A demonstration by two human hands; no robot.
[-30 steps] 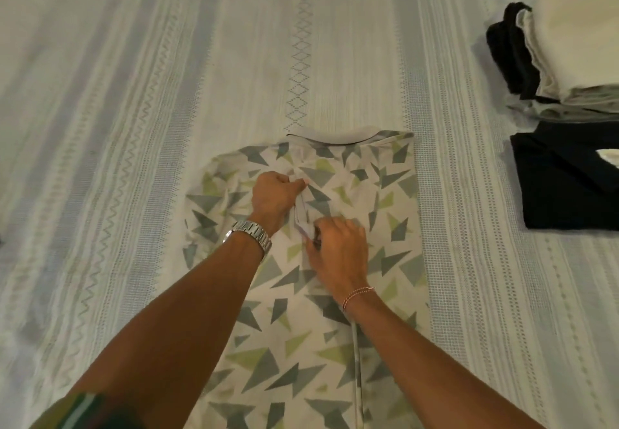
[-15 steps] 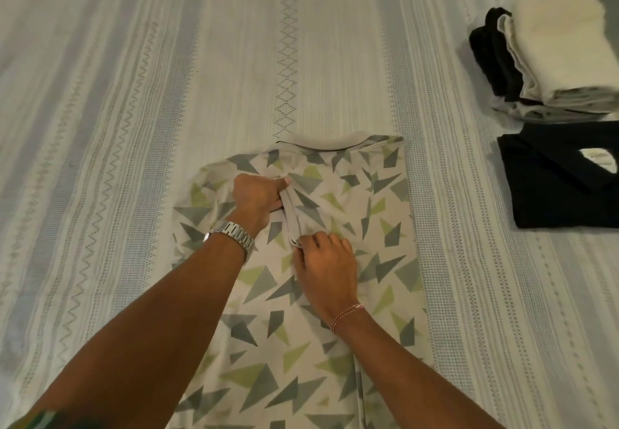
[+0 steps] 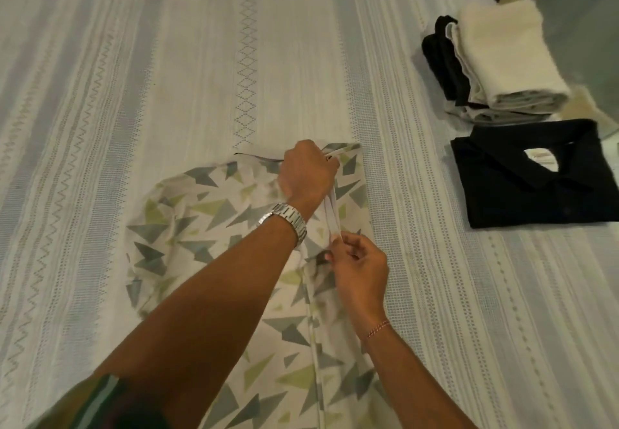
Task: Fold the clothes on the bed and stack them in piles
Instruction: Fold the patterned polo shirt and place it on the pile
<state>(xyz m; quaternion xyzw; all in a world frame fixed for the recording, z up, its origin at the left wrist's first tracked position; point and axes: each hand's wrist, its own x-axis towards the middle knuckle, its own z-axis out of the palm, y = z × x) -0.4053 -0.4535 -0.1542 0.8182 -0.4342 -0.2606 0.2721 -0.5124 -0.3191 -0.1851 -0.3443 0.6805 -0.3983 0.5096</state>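
We see the bed [image 3: 167,60] filling the frame, covered in a pale striped spread with zigzag and diamond bands. In the lower middle lies the patterned shirt [image 3: 207,214], white with grey and green triangles, spread flat on the bed with its collar toward the top of the frame. At the right edge sits a folded black shirt [image 3: 522,187], and just above it, in the upper right, a pile of folded clothes [image 3: 495,70] with a cream piece on top and dark pieces beneath.

Our left hand [image 3: 306,174], a metal watch [image 3: 288,219] on its wrist, is curled round the white edge band of the patterned shirt near the collar. Our right hand [image 3: 360,266], just below it, has its fingers [image 3: 338,247] pinching the lower end of that same band, lifted slightly off the cloth. A thin bracelet [image 3: 378,328] circles the right wrist.
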